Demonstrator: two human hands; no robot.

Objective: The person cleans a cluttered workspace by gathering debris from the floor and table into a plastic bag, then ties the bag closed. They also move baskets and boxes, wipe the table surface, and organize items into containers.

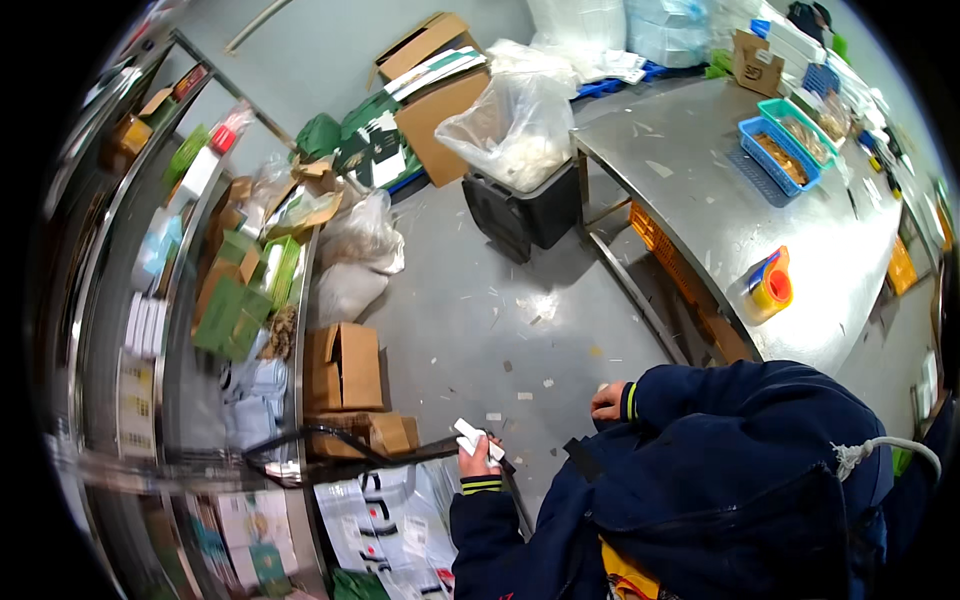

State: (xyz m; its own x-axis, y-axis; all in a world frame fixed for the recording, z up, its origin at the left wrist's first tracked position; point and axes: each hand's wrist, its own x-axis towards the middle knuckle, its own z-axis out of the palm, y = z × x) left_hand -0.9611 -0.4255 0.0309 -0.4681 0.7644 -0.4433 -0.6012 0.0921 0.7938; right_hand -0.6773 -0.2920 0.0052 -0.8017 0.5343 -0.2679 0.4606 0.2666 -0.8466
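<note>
The left hand [476, 462] is closed around a folded white slip [467, 430], above the floor [440, 300]. The right hand [607, 402] is curled; whether it grips anything cannot be told. A loosened hold could drop the slip among floor scraps [525, 396]; a sweeping sleeve [678, 398] could dislodge the tape dispenser [771, 284] near the tabletop's [690, 235] left edge. Bold dark lettering marks the pale parcel bag [410, 505]; dark print marks the carton [755, 62] at the tabletop's far edge.

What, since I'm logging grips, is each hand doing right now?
Left hand: closed, holding white paper-like material.
Right hand: looks curled, but whether it's closed on anything cannot be told.
</note>
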